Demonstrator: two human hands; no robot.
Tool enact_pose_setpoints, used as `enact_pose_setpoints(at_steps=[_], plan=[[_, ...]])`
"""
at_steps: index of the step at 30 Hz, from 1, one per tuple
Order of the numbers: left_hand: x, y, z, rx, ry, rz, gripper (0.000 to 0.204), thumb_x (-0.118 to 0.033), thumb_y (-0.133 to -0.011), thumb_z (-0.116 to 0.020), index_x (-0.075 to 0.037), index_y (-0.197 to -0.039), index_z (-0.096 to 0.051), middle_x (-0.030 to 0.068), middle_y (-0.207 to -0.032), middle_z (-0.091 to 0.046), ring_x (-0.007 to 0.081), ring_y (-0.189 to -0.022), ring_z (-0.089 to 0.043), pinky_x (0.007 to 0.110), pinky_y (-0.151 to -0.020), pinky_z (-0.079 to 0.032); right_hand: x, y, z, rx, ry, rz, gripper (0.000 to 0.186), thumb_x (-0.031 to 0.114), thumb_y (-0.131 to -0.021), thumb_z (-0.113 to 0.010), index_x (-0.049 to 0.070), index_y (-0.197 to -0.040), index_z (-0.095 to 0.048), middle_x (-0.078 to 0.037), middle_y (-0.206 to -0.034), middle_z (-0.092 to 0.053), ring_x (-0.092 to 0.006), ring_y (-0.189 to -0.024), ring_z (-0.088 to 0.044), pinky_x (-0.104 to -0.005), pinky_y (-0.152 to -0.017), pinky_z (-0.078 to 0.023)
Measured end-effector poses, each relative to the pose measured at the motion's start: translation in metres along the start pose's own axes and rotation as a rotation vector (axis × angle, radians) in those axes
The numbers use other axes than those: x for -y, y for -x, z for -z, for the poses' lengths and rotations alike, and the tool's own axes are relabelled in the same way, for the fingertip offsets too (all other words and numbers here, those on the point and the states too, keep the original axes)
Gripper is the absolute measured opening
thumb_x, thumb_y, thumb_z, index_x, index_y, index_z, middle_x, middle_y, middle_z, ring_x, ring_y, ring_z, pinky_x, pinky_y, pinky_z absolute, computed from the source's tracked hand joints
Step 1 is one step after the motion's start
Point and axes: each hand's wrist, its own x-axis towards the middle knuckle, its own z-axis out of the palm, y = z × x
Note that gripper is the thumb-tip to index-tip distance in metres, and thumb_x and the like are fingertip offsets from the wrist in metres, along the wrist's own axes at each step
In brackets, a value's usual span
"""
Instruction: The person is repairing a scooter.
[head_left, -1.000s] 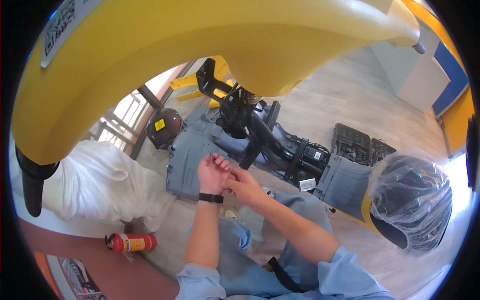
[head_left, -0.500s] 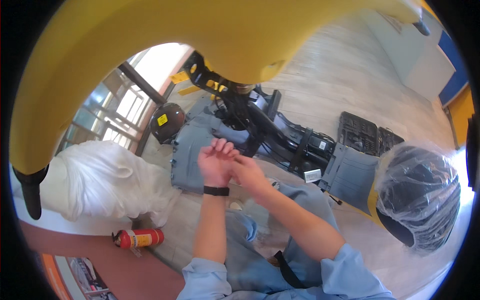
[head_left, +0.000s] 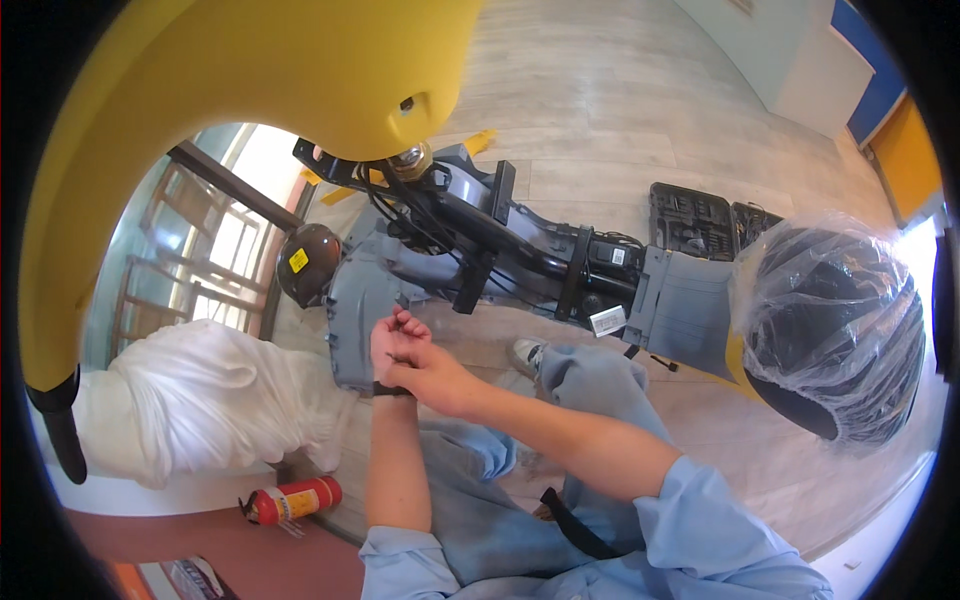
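Observation:
My left hand (head_left: 389, 338) is held palm up in front of me, its fingers curled inward, with a dark band (head_left: 391, 389) round the wrist. Across its palm and wrist lies my right hand (head_left: 437, 376), fingers closed against it. A thin dark piece (head_left: 399, 357) shows at the right fingertips, too small to name. Whatever lies in the left palm is hidden. Just beyond both hands is a grey plastic panel (head_left: 352, 320) of a partly stripped scooter, its black frame (head_left: 520, 240) bare with cables and brackets showing.
A yellow front body part (head_left: 250, 70) arches overhead at the left. A plastic-wrapped black seat (head_left: 830, 320) is at the right, an open black tool case (head_left: 690, 220) on the floor behind. A dark helmet (head_left: 308, 265), white cloth (head_left: 220, 400) and red fire extinguisher (head_left: 295, 499) are at the left.
Both hands have come slightly left and nearer to me. My right hand has slid from the left palm and fingers down towards the wrist. The whole view has shifted.

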Motion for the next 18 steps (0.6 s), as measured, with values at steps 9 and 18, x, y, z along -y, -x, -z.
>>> enact_pose_setpoints(at_steps=[9,18], plan=[[0.013,0.012,-0.012,0.166,-0.219,-0.076,0.016,-0.018,-0.108,-0.051,-0.005,-0.111,-0.061,0.0035,-0.102,-0.069,0.0132,-0.080,-0.058,0.029,-0.071,-0.048,0.024,-0.026,0.058,-0.692,-0.533,-0.186,0.015,0.009,-0.090,-0.068,0.014,-0.094,-0.055,0.002,-0.088,-0.058,-0.0111,-0.081,-0.058,-0.0280,-0.065,-0.043],[0.040,0.043,-0.042,0.322,-0.481,-0.360,0.013,-0.018,-0.106,-0.064,-0.010,-0.116,-0.063,0.0007,-0.102,-0.068,0.0107,-0.084,-0.060,0.027,-0.071,-0.048,0.017,-0.028,0.067,-0.585,-0.635,-0.325,0.015,0.011,-0.095,-0.070,0.015,-0.100,-0.056,0.001,-0.102,-0.067,-0.0135,-0.093,-0.065,-0.0328,-0.075,-0.050]])
